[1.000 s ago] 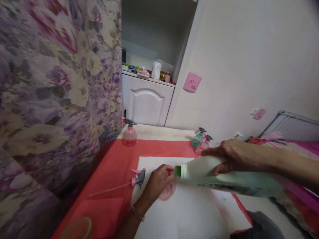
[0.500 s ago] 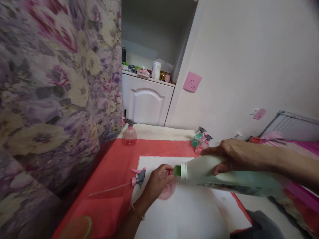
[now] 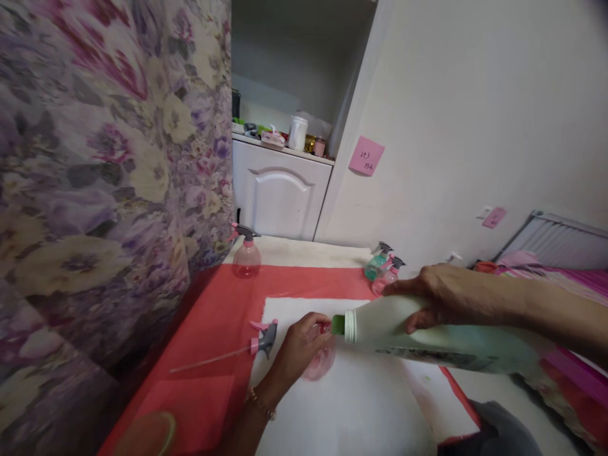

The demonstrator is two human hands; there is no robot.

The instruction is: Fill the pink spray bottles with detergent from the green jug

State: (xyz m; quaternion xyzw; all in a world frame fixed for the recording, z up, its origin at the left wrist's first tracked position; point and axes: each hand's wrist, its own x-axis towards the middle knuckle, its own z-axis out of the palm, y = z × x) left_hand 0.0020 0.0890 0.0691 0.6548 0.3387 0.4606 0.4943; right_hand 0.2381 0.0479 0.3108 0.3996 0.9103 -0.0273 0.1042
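Observation:
My left hand (image 3: pixel 304 345) is closed around the neck of a round pink see-through spray bottle (image 3: pixel 319 366), which has no spray head on it. In my right hand (image 3: pixel 434 301) is a large pale green jug (image 3: pixel 456 345), tipped over on its side. The jug's green spout (image 3: pixel 338 325) points left and meets the mouth of the pink bottle, close to my left fingers. Whether liquid is flowing I cannot tell. To the left of my left hand lies a loose pink and grey spray head (image 3: pixel 266 339) with its long thin tube.
A pink spray bottle (image 3: pixel 247 258) stands at the table's far left. At the far right stand a green spray bottle (image 3: pixel 375 266) and another pink spray bottle (image 3: pixel 386 280). A white cloth (image 3: pixel 351 405) covers part of the red table cover (image 3: pixel 204 335). A floral curtain (image 3: pixel 118 190) hangs left.

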